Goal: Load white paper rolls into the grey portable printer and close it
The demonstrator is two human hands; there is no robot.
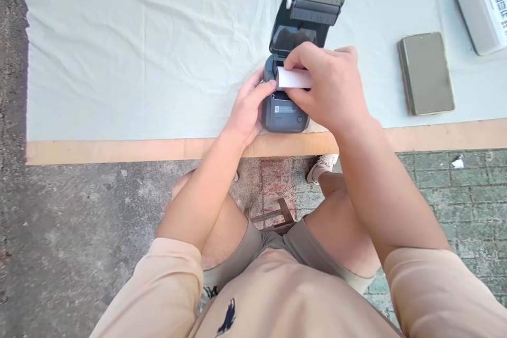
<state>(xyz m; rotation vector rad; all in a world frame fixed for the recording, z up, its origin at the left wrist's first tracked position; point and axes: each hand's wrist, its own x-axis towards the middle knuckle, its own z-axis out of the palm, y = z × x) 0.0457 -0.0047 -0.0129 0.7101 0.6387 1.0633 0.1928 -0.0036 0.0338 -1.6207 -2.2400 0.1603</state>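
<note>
"Obstructions, head view?"
"Right hand (330, 82), pinching white paper (292, 78), partly hides the compartment (282, 95). Left hand (249, 108) clasps the left side of the device (283, 122). Printed text (285, 110) illegible; white unit (478, 21) cut off at right."
"Device?"
"Dark grey, lid (278, 26) raised, at the bench's (119, 148) near edge."

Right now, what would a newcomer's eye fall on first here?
The dark device, its lid raised, stands near the table's front edge, the left hand against its side. The right hand holds a white paper-like piece at its opening. To the right lies a flat greyish slab.
</note>
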